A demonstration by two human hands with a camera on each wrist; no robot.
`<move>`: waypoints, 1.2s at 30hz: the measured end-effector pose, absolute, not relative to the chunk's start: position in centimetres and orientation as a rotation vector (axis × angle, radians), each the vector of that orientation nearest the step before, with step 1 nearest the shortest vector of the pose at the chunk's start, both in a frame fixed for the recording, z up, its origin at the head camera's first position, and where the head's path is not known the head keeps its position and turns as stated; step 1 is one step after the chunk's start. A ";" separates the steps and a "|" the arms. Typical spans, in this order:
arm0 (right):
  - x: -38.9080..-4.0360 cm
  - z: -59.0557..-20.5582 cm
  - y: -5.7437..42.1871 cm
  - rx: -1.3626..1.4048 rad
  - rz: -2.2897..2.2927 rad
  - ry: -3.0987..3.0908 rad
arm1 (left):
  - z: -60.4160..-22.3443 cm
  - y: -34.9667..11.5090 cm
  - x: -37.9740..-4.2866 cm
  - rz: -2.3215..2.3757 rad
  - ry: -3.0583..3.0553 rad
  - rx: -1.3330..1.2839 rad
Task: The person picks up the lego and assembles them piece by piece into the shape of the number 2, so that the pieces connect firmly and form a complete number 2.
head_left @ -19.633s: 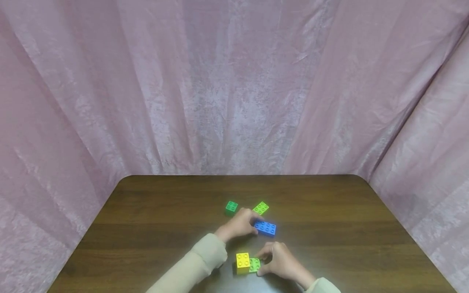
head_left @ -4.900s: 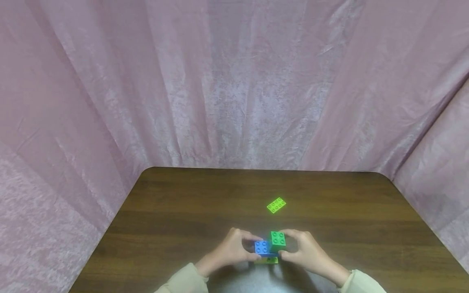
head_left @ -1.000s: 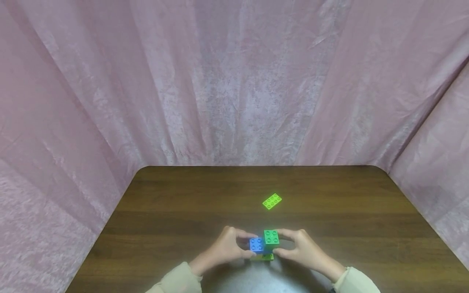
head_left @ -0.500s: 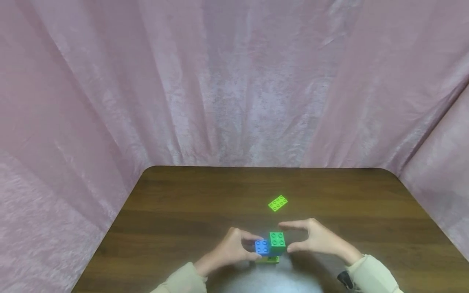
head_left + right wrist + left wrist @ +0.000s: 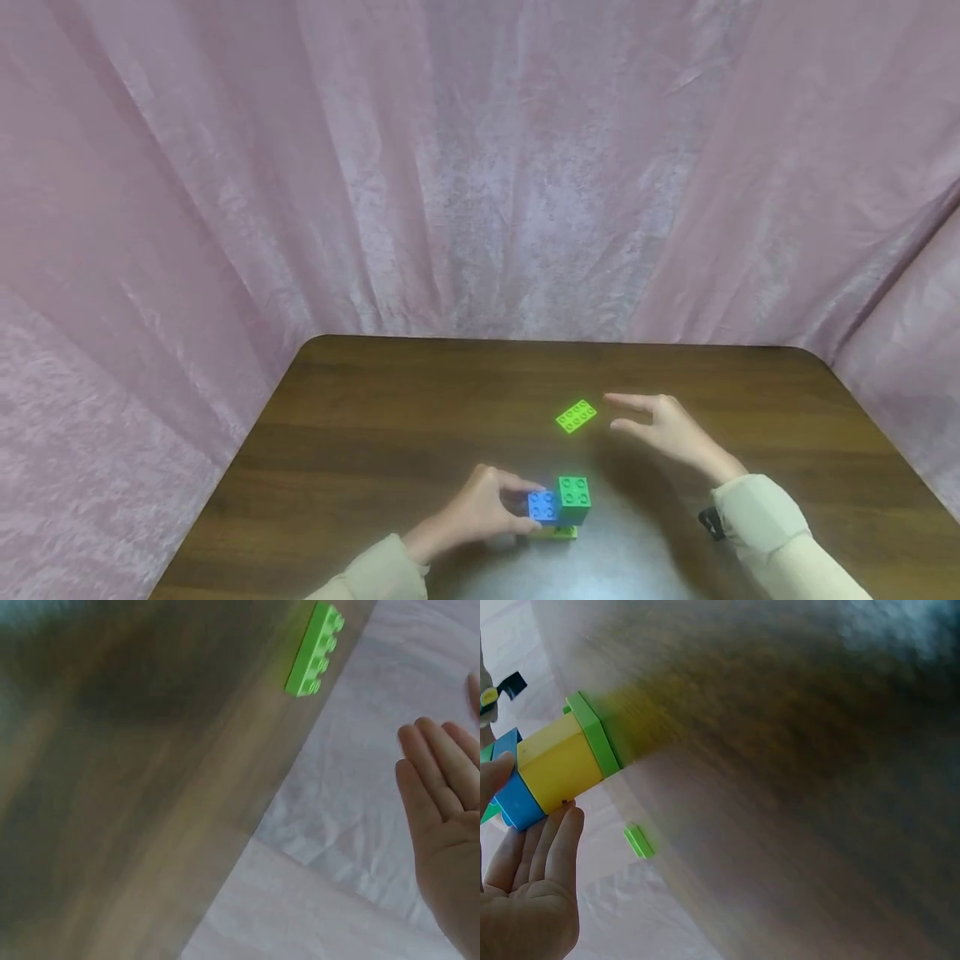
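My left hand [image 5: 482,505] pinches the blue building brick [image 5: 542,505] between thumb and fingers. That brick belongs to a stack: a green brick [image 5: 574,495] sits on its right half, a yellow brick [image 5: 559,761] is under it, and a light green plate [image 5: 595,735] forms the base on the table. From above, the yellow brick is mostly hidden. Farther back lies a loose light green studded plate [image 5: 576,416]. Just right of it is my right hand [image 5: 675,432], thumb and fingers spread apart, holding nothing; the right wrist view shows its fingers extended.
The brown wooden table [image 5: 420,400] has rounded far corners. Pink curtains [image 5: 480,167] hang behind it and at both sides. A dark strap piece [image 5: 711,522] shows by the right sleeve.
My right hand has let go of the green brick and moved away, up and right, to beside the loose plate. The left hand still holds the stack in place.
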State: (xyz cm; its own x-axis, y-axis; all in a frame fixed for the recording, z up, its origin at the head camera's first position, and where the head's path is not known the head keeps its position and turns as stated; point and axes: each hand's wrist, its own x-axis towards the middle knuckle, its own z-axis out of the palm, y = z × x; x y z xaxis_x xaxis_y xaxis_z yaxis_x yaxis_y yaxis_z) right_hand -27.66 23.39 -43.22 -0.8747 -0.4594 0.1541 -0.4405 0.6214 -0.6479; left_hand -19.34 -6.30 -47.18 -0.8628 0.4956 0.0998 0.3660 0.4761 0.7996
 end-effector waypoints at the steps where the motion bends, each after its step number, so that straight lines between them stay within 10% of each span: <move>1: -28.0 -43.3 23.4 -0.784 -1.098 2.817 | -47.3 -6.3 -19.3 1.341 2.567 0.755; 36: -33.3 -47.1 20.1 -0.826 -0.683 2.826 | -46.9 -6.5 -19.6 1.331 2.523 0.724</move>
State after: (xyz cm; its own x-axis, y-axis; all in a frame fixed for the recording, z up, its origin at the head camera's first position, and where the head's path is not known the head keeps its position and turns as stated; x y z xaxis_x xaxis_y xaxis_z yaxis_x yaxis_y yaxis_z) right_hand -33.30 20.06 -47.13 -0.8439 -0.5364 0.0117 -0.4825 0.7492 -0.4538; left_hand -19.63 -6.50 -46.86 -0.8604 0.5070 0.0513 0.3285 0.4750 0.8163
